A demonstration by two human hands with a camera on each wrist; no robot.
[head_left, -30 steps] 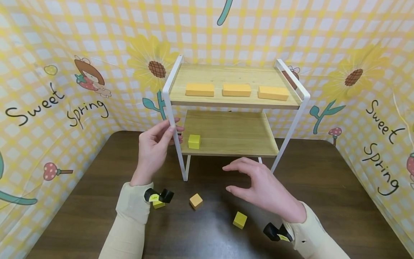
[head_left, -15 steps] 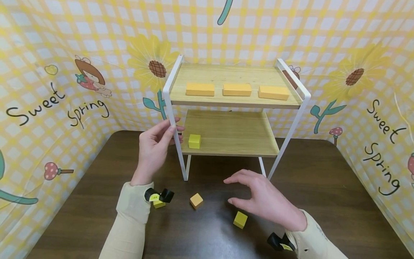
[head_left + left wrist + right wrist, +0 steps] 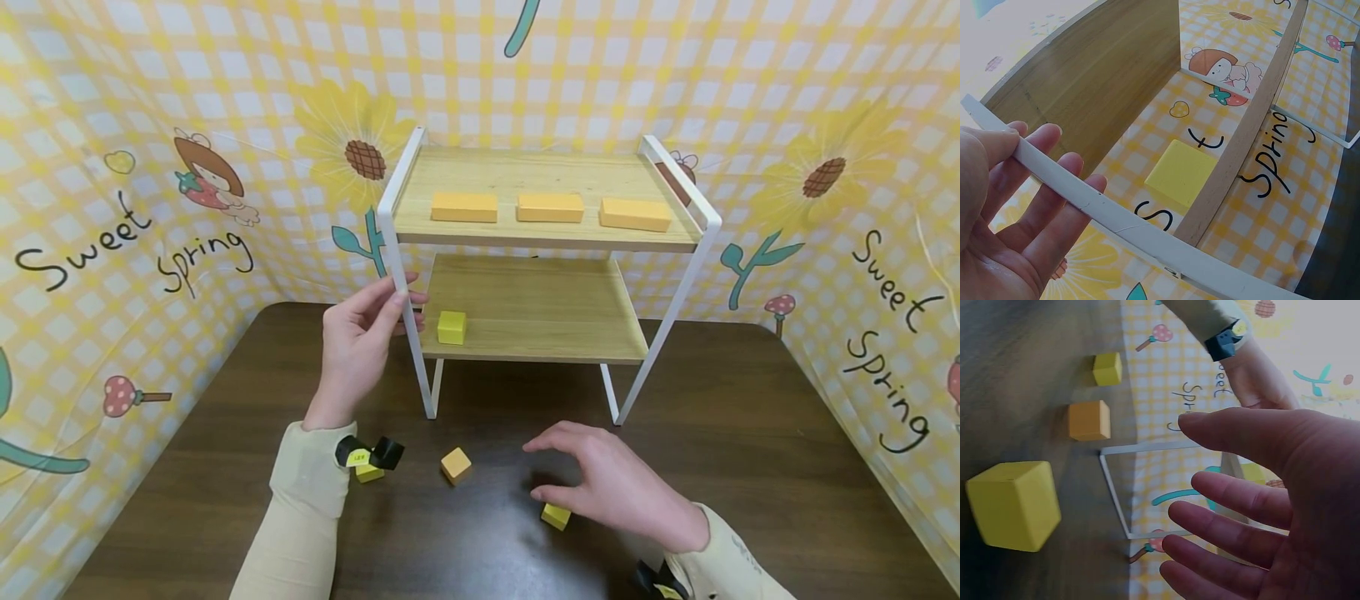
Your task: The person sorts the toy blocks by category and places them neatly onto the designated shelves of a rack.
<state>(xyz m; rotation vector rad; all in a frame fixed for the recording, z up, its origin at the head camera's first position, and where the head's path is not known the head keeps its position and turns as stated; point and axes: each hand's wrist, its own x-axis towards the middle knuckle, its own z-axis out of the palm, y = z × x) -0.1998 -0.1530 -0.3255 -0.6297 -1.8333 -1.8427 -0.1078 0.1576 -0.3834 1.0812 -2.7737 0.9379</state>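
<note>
- The white-framed rack (image 3: 547, 250) stands upright at the back of the dark table (image 3: 750, 467); its two wooden shelves run left to right, open side toward us. The top shelf carries three orange bars (image 3: 549, 208) lying in a row along that same axis.
- Our left hand (image 3: 358, 350) holds the rack's front left post, thumb on one side and fingers laid against the other; the left wrist view shows the white bar across those fingers (image 3: 1054, 187).
- Our right hand (image 3: 607, 483) hovers with fingers spread and loosely bent just over a yellow cube (image 3: 556, 517) on the table, holding nothing. We judge this the reach for a pick-up; the next move calls for lowering thumb and fingers onto opposite faces of the cube.
- That cube sits flat, slightly turned to the table edge; being a cube, it has no long axis.
- Another yellow cube (image 3: 451, 327) rests at the left end of the lower shelf; an orange cube (image 3: 455, 465) and a small yellow cube (image 3: 368, 473) lie on the table near the left wrist.
</note>
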